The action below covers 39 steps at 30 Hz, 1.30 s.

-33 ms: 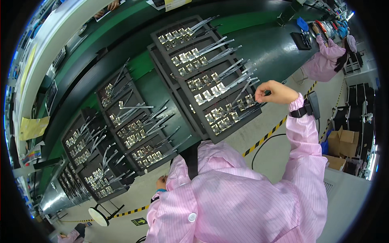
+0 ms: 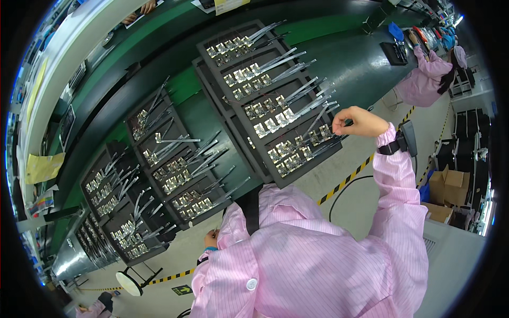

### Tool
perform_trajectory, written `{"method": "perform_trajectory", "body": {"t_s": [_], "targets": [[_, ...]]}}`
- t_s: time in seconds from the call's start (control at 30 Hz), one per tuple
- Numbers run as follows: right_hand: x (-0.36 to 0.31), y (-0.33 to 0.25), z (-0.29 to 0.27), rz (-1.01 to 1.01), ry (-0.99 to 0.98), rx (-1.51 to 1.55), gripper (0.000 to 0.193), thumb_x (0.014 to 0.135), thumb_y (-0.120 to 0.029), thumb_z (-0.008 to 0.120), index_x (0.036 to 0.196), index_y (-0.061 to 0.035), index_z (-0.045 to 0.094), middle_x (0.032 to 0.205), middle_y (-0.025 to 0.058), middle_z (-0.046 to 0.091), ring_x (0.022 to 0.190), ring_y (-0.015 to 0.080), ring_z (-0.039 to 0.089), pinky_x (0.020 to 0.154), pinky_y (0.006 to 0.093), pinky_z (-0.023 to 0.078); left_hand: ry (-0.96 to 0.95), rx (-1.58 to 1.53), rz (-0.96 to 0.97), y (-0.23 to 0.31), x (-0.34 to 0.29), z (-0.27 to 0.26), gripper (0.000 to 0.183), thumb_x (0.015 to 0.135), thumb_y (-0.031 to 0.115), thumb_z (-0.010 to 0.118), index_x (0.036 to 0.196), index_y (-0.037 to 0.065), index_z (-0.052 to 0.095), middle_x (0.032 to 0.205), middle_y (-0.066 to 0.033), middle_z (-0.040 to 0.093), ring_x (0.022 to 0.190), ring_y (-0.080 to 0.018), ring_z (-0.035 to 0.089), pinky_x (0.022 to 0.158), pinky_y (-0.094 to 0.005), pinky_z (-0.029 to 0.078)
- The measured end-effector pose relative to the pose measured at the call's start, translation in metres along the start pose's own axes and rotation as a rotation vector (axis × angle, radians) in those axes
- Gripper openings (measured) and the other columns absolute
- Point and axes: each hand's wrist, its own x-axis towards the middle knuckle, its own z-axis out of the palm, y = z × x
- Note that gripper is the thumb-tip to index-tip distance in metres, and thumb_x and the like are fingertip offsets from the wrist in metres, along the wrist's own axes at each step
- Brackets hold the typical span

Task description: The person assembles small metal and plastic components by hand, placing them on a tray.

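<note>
Circuit boards sit in the black tray beside the right hand, fingertips pinched together—on what, if anything, I cannot tell, nor the left hand's grip—where touching lightly, clear of the silvery strips, serves best.

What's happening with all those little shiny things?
The person's curled right hand is at the edge of a black tray holding rows of shiny parts with silvery strips. The left hand is low beside the pink shirt. I can't tell if either hand holds anything. More filled trays lie leftward.
</note>
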Motion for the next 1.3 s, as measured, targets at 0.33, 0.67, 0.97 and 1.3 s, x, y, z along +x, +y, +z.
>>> {"method": "perform_trajectory", "body": {"t_s": [0.33, 0.67, 0.97, 1.3], "targets": [[0.014, 0.024, 0.019, 0.117, 0.060, -0.016, 0.012, 0.074, -0.007, 0.065, 0.084, 0.0007, 0.063, 0.072, 0.0055, 0.062, 0.068, 0.0133, 0.054, 0.065, 0.0277, 0.044, -0.019, -0.002, -0.006, -0.019, 0.010, 0.012, 0.037, 0.079, 0.035, 0.063, 0.070, 0.000, 0.060, 0.056, -0.0194, 0.053, 0.050, -0.0324, 0.052, 0.049, -0.0395, 0.038], [0.008, 0.031, 0.034, -0.002, 0.245, -0.168, 0.019, 0.064, -0.003, 0.071, 0.082, -0.0032, 0.065, 0.076, 0.0067, 0.061, 0.069, 0.0203, 0.056, 0.065, 0.0301, 0.045, -0.026, -0.008, -0.021, 0.001, 0.006, 0.007, 0.032, 0.079, 0.033, 0.063, 0.076, 0.001, 0.063, 0.060, -0.0180, 0.057, 0.053, -0.0299, 0.056, 0.051, -0.0383, 0.041], [0.003, 0.035, 0.040, -0.040, 0.366, -0.259, 0.018, 0.062, -0.004, 0.073, 0.079, -0.0075, 0.066, 0.086, 0.0038, 0.061, 0.089, 0.0221, 0.052, 0.081, 0.0336, 0.040, -0.039, -0.003, -0.034, -0.006, 0.010, 0.011, 0.033, 0.079, 0.033, 0.063, 0.073, 0.001, 0.061, 0.057, -0.0184, 0.053, 0.049, -0.0298, 0.050, 0.050, -0.0393, 0.039], [-0.015, 0.015, 0.044, -0.044, 0.427, -0.143, 0.017, 0.062, -0.007, 0.074, 0.078, -0.0090, 0.068, 0.095, 0.0018, 0.060, 0.096, 0.0221, 0.049, 0.087, 0.0339, 0.038, -0.022, 0.030, -0.013, 0.010, 0.006, 0.007, 0.036, 0.081, 0.034, 0.062, 0.072, 0.000, 0.060, 0.061, -0.0198, 0.057, 0.056, -0.0345, 0.058, 0.052, -0.0411, 0.042]]}}
